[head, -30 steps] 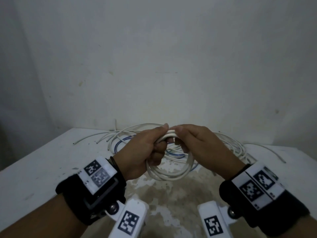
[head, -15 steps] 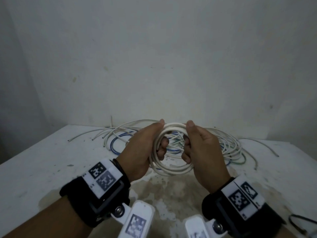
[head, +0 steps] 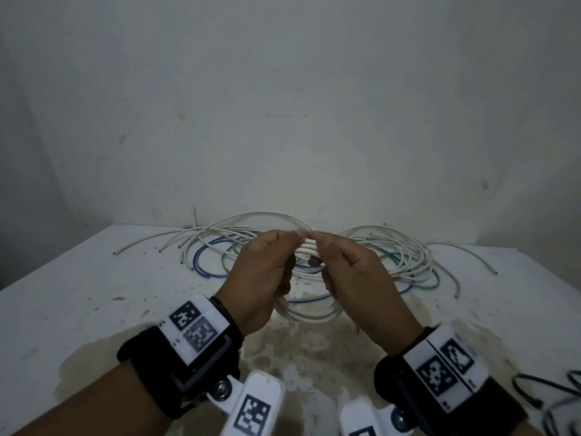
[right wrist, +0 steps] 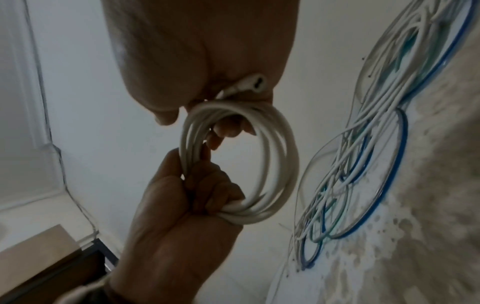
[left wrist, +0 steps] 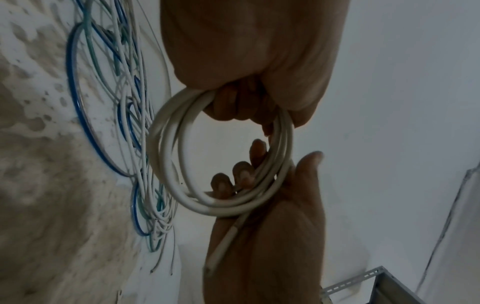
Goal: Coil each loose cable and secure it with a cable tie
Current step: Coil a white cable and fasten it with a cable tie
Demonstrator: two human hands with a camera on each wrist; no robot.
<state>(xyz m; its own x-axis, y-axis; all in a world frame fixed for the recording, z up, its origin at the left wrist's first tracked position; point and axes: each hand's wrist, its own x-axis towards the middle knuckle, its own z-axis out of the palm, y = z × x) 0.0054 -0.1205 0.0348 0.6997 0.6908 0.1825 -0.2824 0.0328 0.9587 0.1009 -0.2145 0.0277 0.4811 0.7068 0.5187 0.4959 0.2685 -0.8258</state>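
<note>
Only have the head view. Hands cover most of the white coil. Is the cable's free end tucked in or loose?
Observer: Loose. In the left wrist view the cut end lies across the right hand's palm, outside the white coil.
Operator: Left hand through the loop?
Observer: Yes, the right wrist view shows the left hand's fingers curled round the strands from inside.
Operator: Any tie on it?
Observer: None visible in either wrist view; the strands sit side by side, unbound.
</note>
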